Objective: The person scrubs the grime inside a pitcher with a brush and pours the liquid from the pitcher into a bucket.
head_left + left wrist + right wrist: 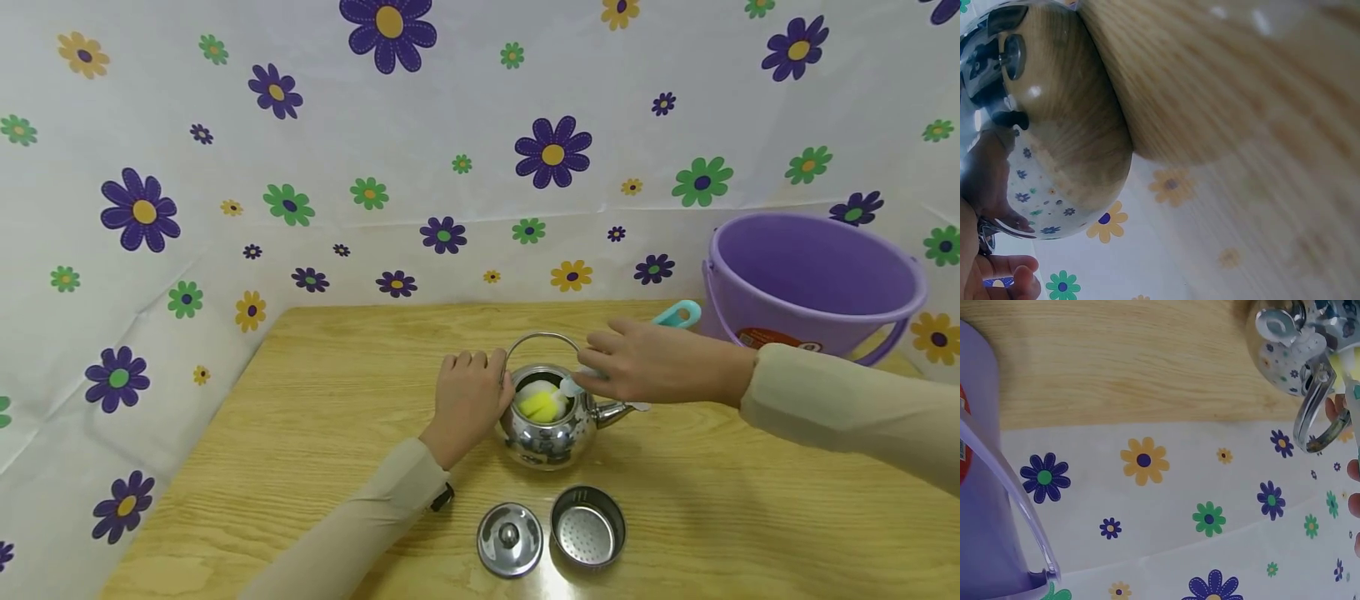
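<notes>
A shiny steel teapot (pixel 543 446) stands uncovered on the wooden table, its spout towards the right. My left hand (pixel 470 400) grips the left side of its raised wire handle (pixel 542 335), close to the rim. With my right hand (pixel 633 364) I hold a sponge brush by its teal handle (pixel 678 313). The brush's yellow and white sponge head (pixel 543 403) sits inside the teapot's mouth. In the left wrist view the teapot's side (pixel 1066 125) fills the upper left, with my curled fingers (pixel 1010 278) below it.
A round steel lid (pixel 510 540) and a perforated strainer basket (pixel 587 527) lie in front of the teapot. At the back right stands a purple bucket (pixel 810 321). A white flower-printed sheet (pixel 420 167) hangs behind and left of the table.
</notes>
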A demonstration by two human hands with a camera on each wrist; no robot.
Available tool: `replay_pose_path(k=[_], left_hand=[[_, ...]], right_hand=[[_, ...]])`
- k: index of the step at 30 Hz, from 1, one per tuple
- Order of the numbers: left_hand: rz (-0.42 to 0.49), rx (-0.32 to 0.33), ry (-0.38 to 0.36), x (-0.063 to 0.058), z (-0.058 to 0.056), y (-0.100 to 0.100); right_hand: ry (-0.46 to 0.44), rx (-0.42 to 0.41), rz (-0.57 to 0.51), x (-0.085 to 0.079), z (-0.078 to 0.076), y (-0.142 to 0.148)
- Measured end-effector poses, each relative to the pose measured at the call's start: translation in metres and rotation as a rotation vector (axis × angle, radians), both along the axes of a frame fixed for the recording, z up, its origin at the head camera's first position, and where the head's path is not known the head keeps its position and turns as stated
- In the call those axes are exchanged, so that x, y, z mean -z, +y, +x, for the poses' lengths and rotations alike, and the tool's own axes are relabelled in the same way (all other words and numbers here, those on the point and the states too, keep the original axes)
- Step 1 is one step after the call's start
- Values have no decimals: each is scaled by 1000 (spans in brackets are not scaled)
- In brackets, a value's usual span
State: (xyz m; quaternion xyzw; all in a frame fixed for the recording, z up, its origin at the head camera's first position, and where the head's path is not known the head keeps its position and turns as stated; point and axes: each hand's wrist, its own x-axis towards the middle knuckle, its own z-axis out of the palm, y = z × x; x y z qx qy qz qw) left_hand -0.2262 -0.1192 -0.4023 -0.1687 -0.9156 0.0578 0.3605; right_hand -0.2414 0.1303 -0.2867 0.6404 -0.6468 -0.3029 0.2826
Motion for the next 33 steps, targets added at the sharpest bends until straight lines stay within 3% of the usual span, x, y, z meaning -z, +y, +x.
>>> replay_pose_path(k=[11, 20, 25, 29, 33], left_hand=[[-14, -9, -26, 1, 0, 0], [-17, -11, -25, 2, -1, 0], [-13, -9, -11, 2, -1, 0], [-19, -8, -8, 2, 0, 0], [-25, -9, -6, 1, -1, 0]], right_hand=[[-79, 149, 26, -4, -16, -3], [-37, 121, 49, -11, 4, -9], [-67, 141, 98, -18, 4, -12], [-84, 80, 100, -20, 4, -17], [-14, -1, 87, -24, 10, -30]])
